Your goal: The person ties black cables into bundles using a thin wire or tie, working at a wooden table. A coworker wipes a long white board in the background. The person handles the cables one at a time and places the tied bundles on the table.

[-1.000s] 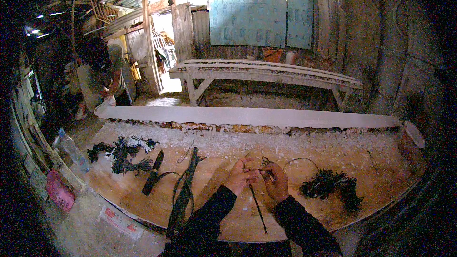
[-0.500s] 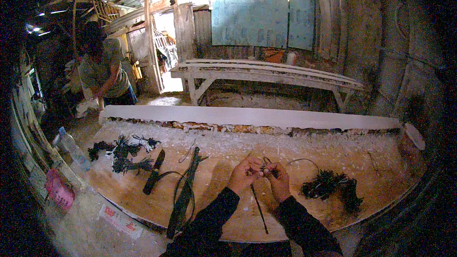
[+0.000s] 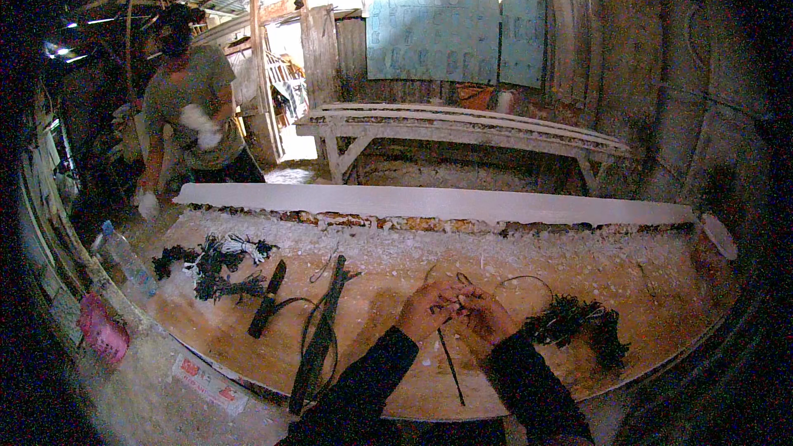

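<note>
My left hand (image 3: 425, 310) and my right hand (image 3: 486, 314) meet above the table, fingertips pinched together on a thin dark strip (image 3: 451, 367). One end of the strip hangs toward the near edge; its part between the fingers is mostly hidden. To the right of my right hand lies a dark bundle of short knotted strips (image 3: 578, 326). Left of my hands rests a bunch of long dark strips (image 3: 318, 343), with a loose loop beside it. Farther left are a knife (image 3: 267, 301) and a pile of black and white tied strands (image 3: 219, 268).
A long white-coated board (image 3: 429, 201) runs along the table's far side, above crumbly white residue. Beyond stands a white-stained bench (image 3: 462, 125). A person (image 3: 186, 107) with white-covered hands stands at the left. A plastic bottle (image 3: 128, 258) and pink container (image 3: 103, 329) sit by the left edge.
My right hand has turned and drawn its fingers closer over my left fingertips. The person at the left has straightened up and lifted one white-covered hand to the chest.
</note>
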Motion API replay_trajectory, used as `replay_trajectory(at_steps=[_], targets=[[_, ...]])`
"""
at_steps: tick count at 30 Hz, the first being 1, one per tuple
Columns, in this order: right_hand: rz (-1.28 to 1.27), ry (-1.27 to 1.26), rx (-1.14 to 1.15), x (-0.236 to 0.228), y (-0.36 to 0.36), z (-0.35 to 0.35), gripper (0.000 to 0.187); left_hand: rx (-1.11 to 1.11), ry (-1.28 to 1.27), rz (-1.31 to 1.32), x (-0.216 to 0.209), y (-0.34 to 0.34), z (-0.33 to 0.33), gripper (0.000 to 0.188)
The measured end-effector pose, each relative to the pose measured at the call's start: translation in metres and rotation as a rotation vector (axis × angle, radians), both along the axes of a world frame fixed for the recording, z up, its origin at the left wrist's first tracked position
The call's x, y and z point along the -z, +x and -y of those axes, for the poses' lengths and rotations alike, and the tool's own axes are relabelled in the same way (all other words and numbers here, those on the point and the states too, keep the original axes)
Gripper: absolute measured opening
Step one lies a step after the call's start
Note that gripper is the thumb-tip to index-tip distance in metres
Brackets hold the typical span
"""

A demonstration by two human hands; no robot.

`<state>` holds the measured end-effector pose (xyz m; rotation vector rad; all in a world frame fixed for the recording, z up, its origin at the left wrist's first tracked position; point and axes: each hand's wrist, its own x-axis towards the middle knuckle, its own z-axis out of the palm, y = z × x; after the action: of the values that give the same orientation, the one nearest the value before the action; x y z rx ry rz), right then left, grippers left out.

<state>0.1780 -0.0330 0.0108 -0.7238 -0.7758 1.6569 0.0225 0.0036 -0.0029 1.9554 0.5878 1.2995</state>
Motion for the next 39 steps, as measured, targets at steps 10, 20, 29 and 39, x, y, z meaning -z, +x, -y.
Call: replay_trajectory(at_steps=[10, 20, 29, 39], targets=[[0.386, 0.229, 0.259, 0.003, -0.009, 0.001, 0.014, -0.05, -0.208, 0.08, -0.008, -0.001, 0.003, 0.042], [0.619, 0.424, 0.418, -0.001, -0.015, 0.002, 0.015, -0.223, 0.043, 0.053, -0.005, 0.002, -0.004, 0.049], [0.595, 0.448, 0.371, -0.011, -0.016, 0.008, 0.018, -0.114, -0.137, 0.11, -0.017, -0.001, 0.009, 0.05], [0.869, 0.634, 0.536, 0.006, -0.016, 0.004, 0.01, -0.201, -0.09, 0.037, -0.006, 0.006, 0.004, 0.049]])
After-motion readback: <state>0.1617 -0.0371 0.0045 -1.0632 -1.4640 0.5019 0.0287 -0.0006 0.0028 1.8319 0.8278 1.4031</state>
